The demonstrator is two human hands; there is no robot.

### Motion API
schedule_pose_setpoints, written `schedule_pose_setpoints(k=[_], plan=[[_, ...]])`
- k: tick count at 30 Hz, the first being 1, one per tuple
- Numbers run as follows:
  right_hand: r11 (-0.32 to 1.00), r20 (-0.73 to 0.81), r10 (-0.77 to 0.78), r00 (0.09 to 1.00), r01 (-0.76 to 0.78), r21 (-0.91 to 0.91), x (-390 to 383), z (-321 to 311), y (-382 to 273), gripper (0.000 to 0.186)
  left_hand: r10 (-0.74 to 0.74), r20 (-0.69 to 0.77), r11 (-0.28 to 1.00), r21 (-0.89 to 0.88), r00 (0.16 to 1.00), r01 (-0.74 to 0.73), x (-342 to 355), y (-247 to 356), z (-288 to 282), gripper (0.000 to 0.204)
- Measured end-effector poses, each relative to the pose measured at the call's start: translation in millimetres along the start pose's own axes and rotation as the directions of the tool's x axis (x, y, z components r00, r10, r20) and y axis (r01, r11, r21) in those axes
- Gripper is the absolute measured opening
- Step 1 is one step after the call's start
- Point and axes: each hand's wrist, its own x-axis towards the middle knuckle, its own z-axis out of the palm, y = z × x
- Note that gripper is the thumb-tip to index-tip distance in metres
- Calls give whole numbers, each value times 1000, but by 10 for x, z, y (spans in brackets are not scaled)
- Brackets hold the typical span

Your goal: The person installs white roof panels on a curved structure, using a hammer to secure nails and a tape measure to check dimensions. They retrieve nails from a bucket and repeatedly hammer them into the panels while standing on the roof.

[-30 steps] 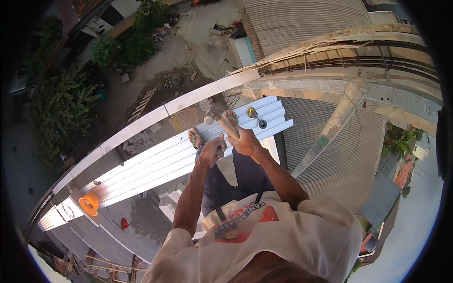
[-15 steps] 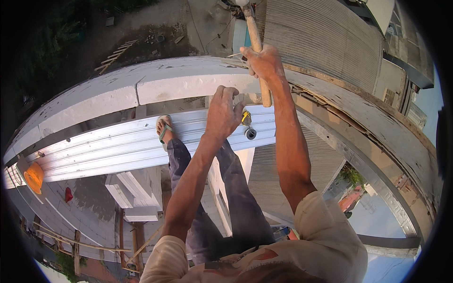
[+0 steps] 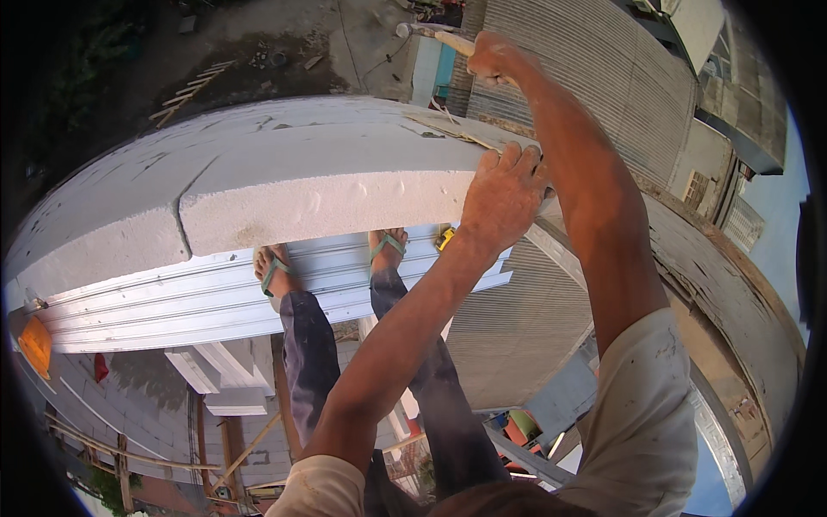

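Observation:
My right hand (image 3: pixel 493 57) is raised high at the top of the view, shut on the wooden handle of a hammer (image 3: pixel 431 34) whose metal head points left. My left hand (image 3: pixel 504 196) lies below it, with its fingers curled over the front edge of a thick white plastered ledge (image 3: pixel 327 185) that arches across the view. Thin wooden strips (image 3: pixel 452 129) lie on the ledge top just beyond that hand. Below the ledge my feet in green-strapped sandals (image 3: pixel 274 269) stand on a white corrugated metal sheet (image 3: pixel 172 302).
A small yellow object (image 3: pixel 444 238) lies on the sheet by my right foot. An orange object (image 3: pixel 34 345) sits at the sheet's far left end. Ground with debris lies far below beyond the ledge. Corrugated roofs and walls (image 3: pixel 517 336) fall away to the right.
The view has closed in on the ledge, which now fills the middle. My right hand has lifted the hammer higher and farther away. My left hand stays at the ledge's edge.

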Motion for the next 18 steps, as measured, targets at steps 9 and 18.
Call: schedule_pose_setpoints(k=[9, 18], plan=[[986, 123, -146, 982, 155, -65, 46, 109, -8, 21, 1, -100, 995, -100, 995, -11, -10, -68, 129, 25], [986, 225, -20, 974, -18, 167, 369, 864, 378, 31, -10, -54, 979, -204, 999, -1, 31, -80, 104, 20]])
